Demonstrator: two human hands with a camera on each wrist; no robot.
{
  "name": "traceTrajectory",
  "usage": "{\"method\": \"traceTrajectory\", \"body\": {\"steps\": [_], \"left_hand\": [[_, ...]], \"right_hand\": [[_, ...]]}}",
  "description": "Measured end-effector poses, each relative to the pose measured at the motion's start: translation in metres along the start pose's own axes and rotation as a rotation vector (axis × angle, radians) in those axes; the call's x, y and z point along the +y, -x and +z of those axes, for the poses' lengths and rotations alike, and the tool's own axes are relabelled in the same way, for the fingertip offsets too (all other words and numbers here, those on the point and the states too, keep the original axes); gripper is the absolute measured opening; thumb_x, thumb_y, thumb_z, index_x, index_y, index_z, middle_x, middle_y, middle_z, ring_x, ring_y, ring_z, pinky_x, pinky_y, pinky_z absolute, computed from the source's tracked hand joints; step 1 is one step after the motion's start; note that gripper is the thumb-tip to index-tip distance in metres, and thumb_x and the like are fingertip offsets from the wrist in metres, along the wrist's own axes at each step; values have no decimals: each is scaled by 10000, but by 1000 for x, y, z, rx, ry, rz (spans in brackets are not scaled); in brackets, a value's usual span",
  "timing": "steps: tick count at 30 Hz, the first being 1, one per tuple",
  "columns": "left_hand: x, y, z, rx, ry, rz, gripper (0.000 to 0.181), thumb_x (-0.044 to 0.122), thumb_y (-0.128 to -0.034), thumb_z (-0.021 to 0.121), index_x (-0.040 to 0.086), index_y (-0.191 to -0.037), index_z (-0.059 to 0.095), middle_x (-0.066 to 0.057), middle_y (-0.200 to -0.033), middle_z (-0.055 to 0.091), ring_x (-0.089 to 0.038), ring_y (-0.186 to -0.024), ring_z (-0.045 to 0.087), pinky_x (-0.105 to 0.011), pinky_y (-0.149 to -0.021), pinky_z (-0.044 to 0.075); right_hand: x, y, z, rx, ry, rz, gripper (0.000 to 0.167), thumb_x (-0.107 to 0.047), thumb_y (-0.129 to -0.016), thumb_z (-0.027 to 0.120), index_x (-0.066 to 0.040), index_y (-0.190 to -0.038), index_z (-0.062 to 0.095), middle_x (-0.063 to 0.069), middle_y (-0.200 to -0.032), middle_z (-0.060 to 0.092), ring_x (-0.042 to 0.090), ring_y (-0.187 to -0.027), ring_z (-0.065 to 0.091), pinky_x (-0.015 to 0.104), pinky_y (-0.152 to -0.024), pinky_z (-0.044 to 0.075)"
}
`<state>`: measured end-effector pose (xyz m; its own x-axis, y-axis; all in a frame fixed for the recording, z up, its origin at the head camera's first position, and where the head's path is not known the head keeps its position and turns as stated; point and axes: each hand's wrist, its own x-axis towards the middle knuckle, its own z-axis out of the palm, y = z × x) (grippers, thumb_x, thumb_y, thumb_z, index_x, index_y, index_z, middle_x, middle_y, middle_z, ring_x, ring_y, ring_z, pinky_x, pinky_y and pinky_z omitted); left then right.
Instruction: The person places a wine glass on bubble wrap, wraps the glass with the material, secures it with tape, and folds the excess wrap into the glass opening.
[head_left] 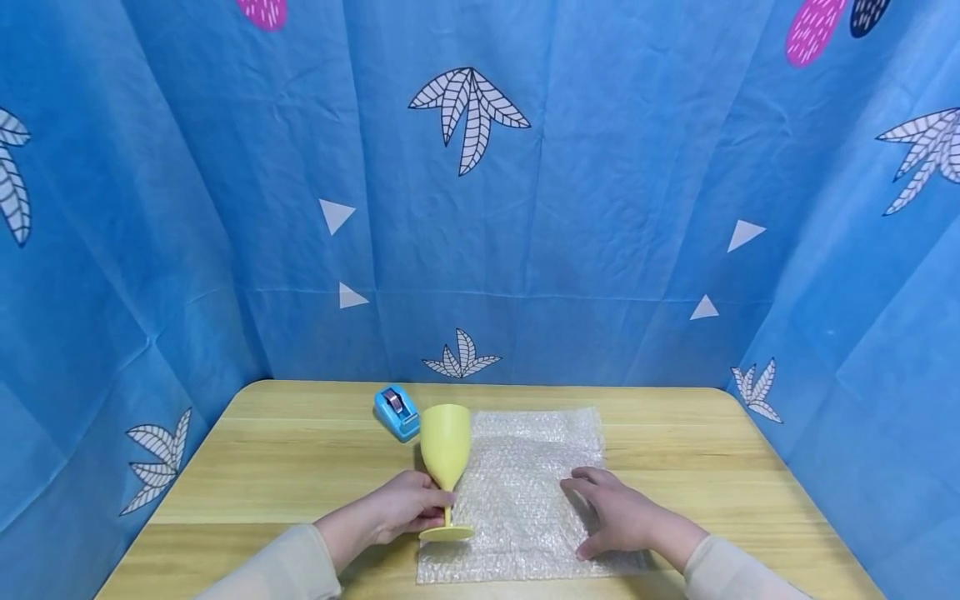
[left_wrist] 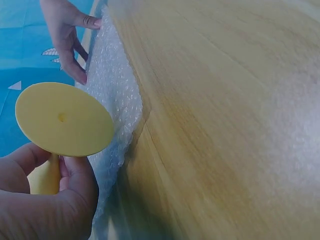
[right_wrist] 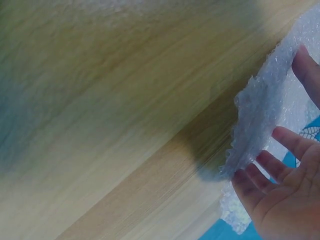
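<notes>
A yellow plastic goblet (head_left: pixel 446 442) stands upright in the head view, its round foot (left_wrist: pixel 65 119) facing the camera in the left wrist view. My left hand (head_left: pixel 411 506) pinches its stem between thumb and fingers. The goblet is over the left edge of a sheet of bubble wrap (head_left: pixel 525 500); whether its foot touches the sheet I cannot tell. At the sheet's right side is my right hand (head_left: pixel 622 518), fingers spread and loosely bent, fingertips (right_wrist: pixel 239 176) at the wrap's edge. Nothing is gripped in it.
A blue tape dispenser (head_left: pixel 397 412) sits behind and left of the goblet. The wooden table (head_left: pixel 300 450) extends to both sides of the wrap. Blue patterned cloth (head_left: pixel 600 208) hangs behind the table and along its sides.
</notes>
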<state>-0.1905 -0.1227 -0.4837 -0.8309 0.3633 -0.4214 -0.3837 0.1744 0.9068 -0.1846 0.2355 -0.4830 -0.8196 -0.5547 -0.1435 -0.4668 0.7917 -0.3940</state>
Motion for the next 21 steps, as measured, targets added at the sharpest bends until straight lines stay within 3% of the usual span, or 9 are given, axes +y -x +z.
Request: {"method": "traceTrajectory", "body": {"steps": [9, 21], "left_hand": [[-1, 1, 4, -2, -49, -12, 159, 170, -945, 685, 28, -914, 621, -22, -789, 607, -100, -706, 584, -189, -652, 536], [-4, 3, 8, 7, -47, -16, 169, 184, -946, 684, 39, -890, 617, -11, -779, 577, -106, -707, 558, -196, -646, 524]], "right_hand": [[0, 0, 1, 5, -9, 0, 979, -489, -660, 886, -61, -1448, 492, 230, -1490, 405, 460, -1350, 398, 590, -1030, 443], [0, 1, 3, 8, -9, 6, 980, -493, -658, 883, -71, -1451, 491, 224, -1497, 400, 457, -1357, 391, 591, -1033, 441]]}}
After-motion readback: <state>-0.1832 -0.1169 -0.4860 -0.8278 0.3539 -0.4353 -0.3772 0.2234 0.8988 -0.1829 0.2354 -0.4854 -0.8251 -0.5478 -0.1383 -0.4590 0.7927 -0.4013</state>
